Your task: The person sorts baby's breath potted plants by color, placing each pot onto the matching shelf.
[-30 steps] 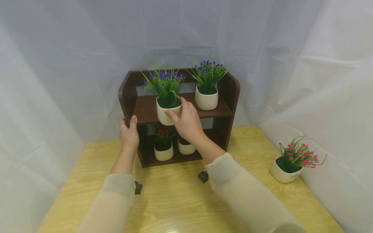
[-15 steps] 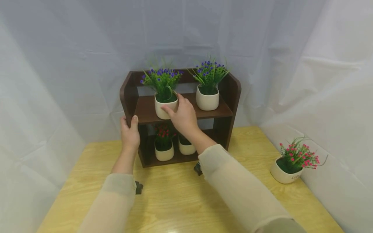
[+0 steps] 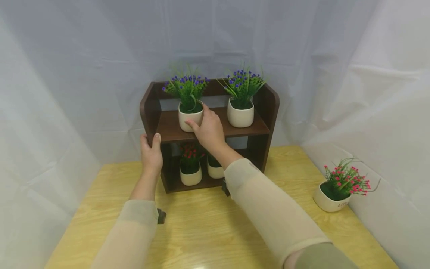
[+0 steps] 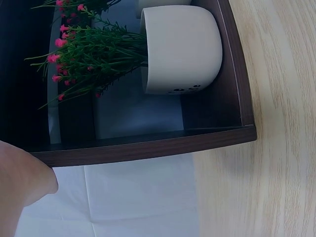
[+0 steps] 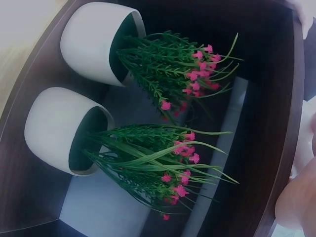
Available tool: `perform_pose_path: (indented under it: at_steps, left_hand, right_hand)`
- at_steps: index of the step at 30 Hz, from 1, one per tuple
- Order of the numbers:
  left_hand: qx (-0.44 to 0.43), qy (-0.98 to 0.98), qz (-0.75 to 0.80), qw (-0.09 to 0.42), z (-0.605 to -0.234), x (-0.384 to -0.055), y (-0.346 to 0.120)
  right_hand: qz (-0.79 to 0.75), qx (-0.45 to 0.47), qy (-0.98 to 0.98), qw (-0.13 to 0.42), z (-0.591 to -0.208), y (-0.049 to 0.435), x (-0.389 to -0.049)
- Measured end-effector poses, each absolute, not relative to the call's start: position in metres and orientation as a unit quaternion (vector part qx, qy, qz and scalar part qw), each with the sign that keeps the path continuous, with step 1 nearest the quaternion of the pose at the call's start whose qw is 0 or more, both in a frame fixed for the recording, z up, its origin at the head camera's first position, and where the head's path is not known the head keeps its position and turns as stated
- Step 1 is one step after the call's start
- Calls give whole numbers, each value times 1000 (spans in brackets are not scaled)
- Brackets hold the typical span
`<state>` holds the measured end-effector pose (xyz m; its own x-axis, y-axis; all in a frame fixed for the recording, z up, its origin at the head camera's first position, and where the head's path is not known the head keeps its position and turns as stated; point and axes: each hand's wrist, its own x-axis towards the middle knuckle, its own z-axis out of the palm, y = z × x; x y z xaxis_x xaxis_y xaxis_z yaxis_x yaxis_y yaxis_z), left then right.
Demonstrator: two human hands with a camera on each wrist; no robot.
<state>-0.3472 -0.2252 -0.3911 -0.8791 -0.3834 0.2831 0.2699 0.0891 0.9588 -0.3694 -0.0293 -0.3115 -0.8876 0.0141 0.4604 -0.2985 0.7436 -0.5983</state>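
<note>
In the head view a dark brown two-tier shelf stands on the table. My left hand grips its left side panel, thumb in front. With thumb and fingers my right hand holds a white flower pot of purple flowers at the upper board, left of the middle. A second purple-flowered pot stands to its right on the same board. Below, two pots with red-pink flowers, a left one and a right one, sit on the lower tier; my right forearm partly covers the right one.
Another pink-flowered pot stands on the wooden table at the right, close to the white sheet hanging there. White sheeting also surrounds the back and left. Small black wrist devices show under both sleeves.
My right hand has moved the purple-flowered pot back and slightly left, from in front of the upper board's edge to over the board. My left hand keeps its grip on the side panel.
</note>
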Motion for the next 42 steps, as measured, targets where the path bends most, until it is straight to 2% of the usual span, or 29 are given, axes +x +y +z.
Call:
perform_pose_path:
  at_steps: [15,23,32,42]
  left_hand:
    - [36,-695,-676,243,-391,-347,-224]
    - [39,-695,-673,248,-391,-345,-224]
    - [42,-697,-674,242,-392,-346,-225]
    - [36,-690,-680,246,-389,-346,-225]
  right_hand:
    - [321,68,-920,212,-315,-32,-370]
    - [372,102,-902,196,-316,-26,-369]
    - [442,157,-849,244,-326,-3,-349]
    - [477,185,-794,329,-337,33,-300]
